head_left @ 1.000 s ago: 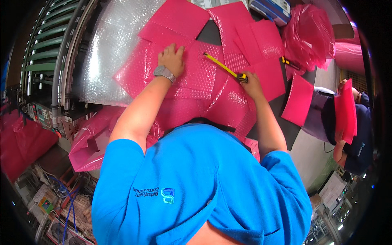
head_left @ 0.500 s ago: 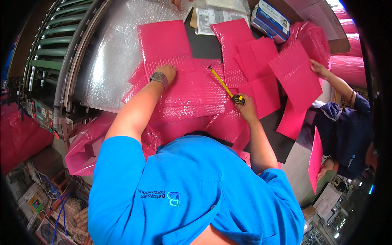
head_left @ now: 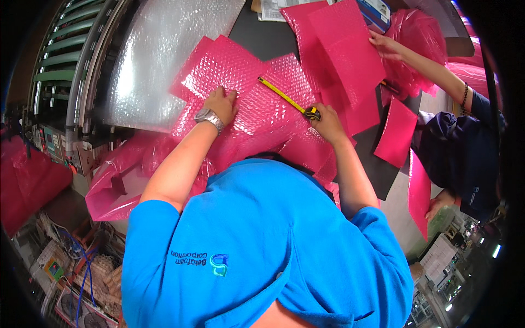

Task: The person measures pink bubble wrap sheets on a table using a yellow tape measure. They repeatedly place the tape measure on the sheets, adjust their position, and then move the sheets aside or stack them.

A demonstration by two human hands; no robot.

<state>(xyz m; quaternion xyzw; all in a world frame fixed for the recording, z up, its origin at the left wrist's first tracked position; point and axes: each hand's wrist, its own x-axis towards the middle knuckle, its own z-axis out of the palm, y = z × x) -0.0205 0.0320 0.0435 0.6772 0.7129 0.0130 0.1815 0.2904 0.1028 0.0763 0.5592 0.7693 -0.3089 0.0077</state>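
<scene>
My right hand (head_left: 327, 123) is closed round a black and yellow tape measure (head_left: 312, 113). Its yellow blade runs out up and to the left, across a pink bubble-wrap pouch (head_left: 262, 112). On the left part of that pouch rests my left hand (head_left: 220, 107), thumb apart from the fingers, a watch on the wrist. Another pink bubble-wrap pouch (head_left: 219, 65) lies just beyond my left fingers, overlapping the measured one. More pink pieces are layered beneath and near my body.
At right, a co-worker's hand (head_left: 387, 47) holds a pink pouch (head_left: 350, 57) over others; their lower hand (head_left: 441, 204) holds another pink sheet (head_left: 419, 194). Clear bubble wrap (head_left: 164, 60) covers the table's left part beside a roller conveyor (head_left: 65, 54). A blue box (head_left: 374, 13) stands at the back.
The pink pouches under my left hand have turned askew, and the tape has shifted with my right hand. The co-worker's upper hand has moved left and farther away with its pouch.
</scene>
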